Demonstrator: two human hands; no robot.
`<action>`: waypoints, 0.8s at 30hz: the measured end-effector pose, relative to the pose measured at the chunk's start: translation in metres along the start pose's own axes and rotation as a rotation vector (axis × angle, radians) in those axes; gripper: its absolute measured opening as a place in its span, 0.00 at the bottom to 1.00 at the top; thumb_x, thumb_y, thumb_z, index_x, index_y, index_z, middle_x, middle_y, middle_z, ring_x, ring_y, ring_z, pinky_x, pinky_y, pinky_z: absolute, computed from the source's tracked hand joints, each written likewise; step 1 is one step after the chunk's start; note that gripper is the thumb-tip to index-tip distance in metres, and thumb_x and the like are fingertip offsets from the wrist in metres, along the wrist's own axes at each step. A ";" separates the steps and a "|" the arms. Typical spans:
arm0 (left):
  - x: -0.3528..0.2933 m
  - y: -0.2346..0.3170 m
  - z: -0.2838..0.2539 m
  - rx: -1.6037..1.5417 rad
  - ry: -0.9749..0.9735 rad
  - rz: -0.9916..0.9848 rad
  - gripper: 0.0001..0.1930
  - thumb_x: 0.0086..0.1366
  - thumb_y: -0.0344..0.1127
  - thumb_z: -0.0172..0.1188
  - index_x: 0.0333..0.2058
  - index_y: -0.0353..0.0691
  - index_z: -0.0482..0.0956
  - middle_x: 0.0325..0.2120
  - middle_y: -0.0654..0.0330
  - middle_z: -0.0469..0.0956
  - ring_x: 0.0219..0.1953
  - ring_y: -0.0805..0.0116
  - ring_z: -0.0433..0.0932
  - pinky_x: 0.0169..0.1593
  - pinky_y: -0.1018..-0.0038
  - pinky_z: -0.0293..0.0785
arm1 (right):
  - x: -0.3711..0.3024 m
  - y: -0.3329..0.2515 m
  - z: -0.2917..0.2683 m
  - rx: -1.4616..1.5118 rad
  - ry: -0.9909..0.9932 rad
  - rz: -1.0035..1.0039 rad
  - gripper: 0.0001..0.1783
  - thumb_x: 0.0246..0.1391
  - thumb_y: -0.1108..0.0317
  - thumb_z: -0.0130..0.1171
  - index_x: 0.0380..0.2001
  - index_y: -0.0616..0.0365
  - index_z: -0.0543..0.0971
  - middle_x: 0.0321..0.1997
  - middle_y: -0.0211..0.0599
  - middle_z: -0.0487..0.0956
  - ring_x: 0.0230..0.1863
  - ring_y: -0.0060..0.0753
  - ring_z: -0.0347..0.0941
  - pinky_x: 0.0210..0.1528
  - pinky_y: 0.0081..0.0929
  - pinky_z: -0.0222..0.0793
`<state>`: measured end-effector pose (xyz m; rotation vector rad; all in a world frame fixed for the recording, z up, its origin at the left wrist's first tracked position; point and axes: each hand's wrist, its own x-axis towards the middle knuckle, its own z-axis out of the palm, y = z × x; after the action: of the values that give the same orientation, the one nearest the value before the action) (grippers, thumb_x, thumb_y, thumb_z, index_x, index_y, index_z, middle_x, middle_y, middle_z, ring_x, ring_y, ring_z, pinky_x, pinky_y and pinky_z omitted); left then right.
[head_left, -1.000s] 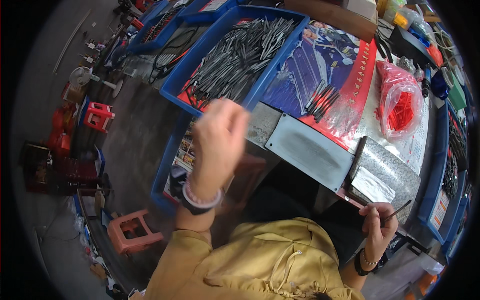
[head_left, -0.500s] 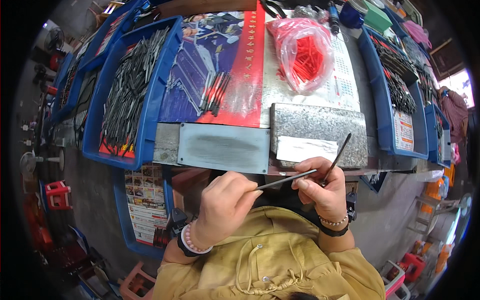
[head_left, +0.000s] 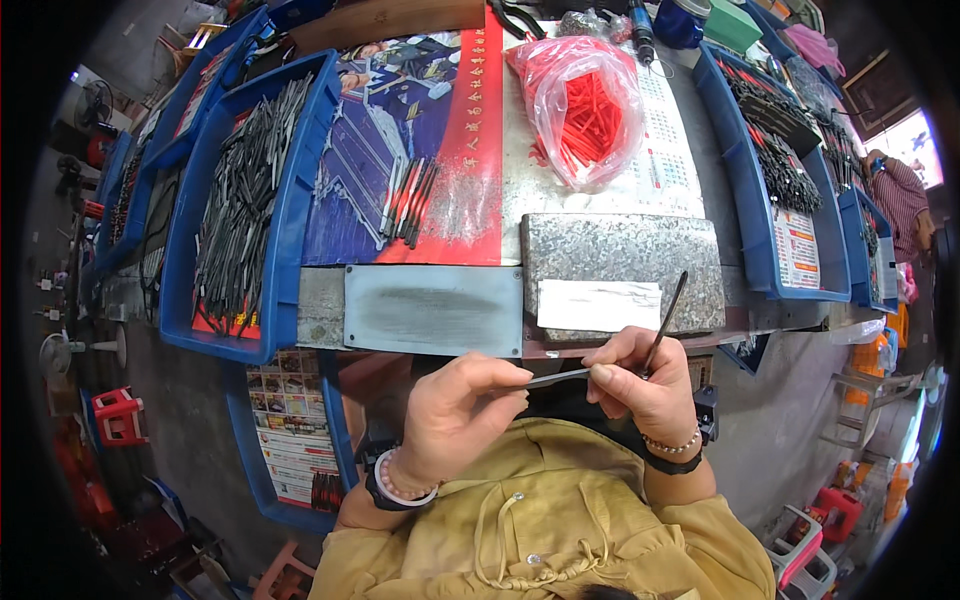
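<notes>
Between my hands lies a thin grey metal strip [head_left: 560, 379], nearly level above my lap. My left hand [head_left: 462, 408] is curled with its fingertips at the strip's left end, the thumb a little lower. My right hand [head_left: 648, 378] pinches the other end between thumb and forefinger. A slender dark rod [head_left: 671, 312] also sticks up out of my right hand, slanting away; its lower end is hidden in the fingers. Just beyond my hands, a white paper slip [head_left: 598, 304] lies on a speckled stone block [head_left: 620, 240], beside a grey plate with a dark smudge [head_left: 430, 310].
At left, a blue tray [head_left: 318, 200] holds many dark slender strips. Several red-and-black pieces [head_left: 410, 203] lie on a printed sheet. An open bag of red plastic pieces [head_left: 600, 125] stands behind the block. Another blue tray [head_left: 750, 240] is at right; a person in a striped shirt [head_left: 900, 205] is beyond.
The strip has shifted; its right end no longer juts past my right fingers. My left fingers have loosened and spread slightly. The view has shifted a little.
</notes>
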<state>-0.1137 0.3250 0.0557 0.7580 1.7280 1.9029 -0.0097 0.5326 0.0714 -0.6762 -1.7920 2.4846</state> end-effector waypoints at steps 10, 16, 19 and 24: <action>-0.001 -0.007 -0.011 -0.316 -0.095 -0.110 0.07 0.63 0.18 0.63 0.41 0.27 0.81 0.35 0.52 0.79 0.33 0.67 0.82 0.38 0.75 0.81 | -0.006 -0.022 0.000 -0.108 -0.244 0.218 0.09 0.65 0.68 0.58 0.34 0.63 0.77 0.22 0.32 0.79 0.17 0.13 0.66 0.18 0.16 0.59; -0.002 -0.013 -0.012 -0.453 -0.103 -0.145 0.06 0.67 0.22 0.60 0.41 0.27 0.81 0.35 0.52 0.79 0.34 0.67 0.81 0.40 0.76 0.80 | -0.001 -0.022 0.004 -0.143 -0.359 0.333 0.10 0.67 0.66 0.57 0.35 0.62 0.77 0.24 0.32 0.80 0.18 0.13 0.66 0.20 0.16 0.61; 0.003 -0.018 -0.011 -0.397 -0.098 -0.065 0.08 0.70 0.25 0.58 0.45 0.30 0.80 0.36 0.60 0.78 0.39 0.74 0.78 0.45 0.80 0.75 | 0.001 -0.017 0.011 -0.358 -0.448 0.247 0.11 0.67 0.65 0.57 0.40 0.63 0.78 0.28 0.30 0.80 0.27 0.13 0.71 0.29 0.16 0.68; -0.003 -0.011 -0.008 -0.321 -0.160 -0.182 0.09 0.72 0.26 0.56 0.48 0.33 0.79 0.38 0.65 0.77 0.42 0.78 0.74 0.49 0.81 0.70 | 0.004 -0.014 0.024 -0.183 -0.250 0.004 0.11 0.63 0.70 0.62 0.46 0.64 0.77 0.38 0.28 0.80 0.37 0.14 0.73 0.40 0.18 0.71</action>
<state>-0.1172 0.3188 0.0442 0.5912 1.3060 1.8763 -0.0254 0.5169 0.0889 -0.3852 -2.1230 2.5262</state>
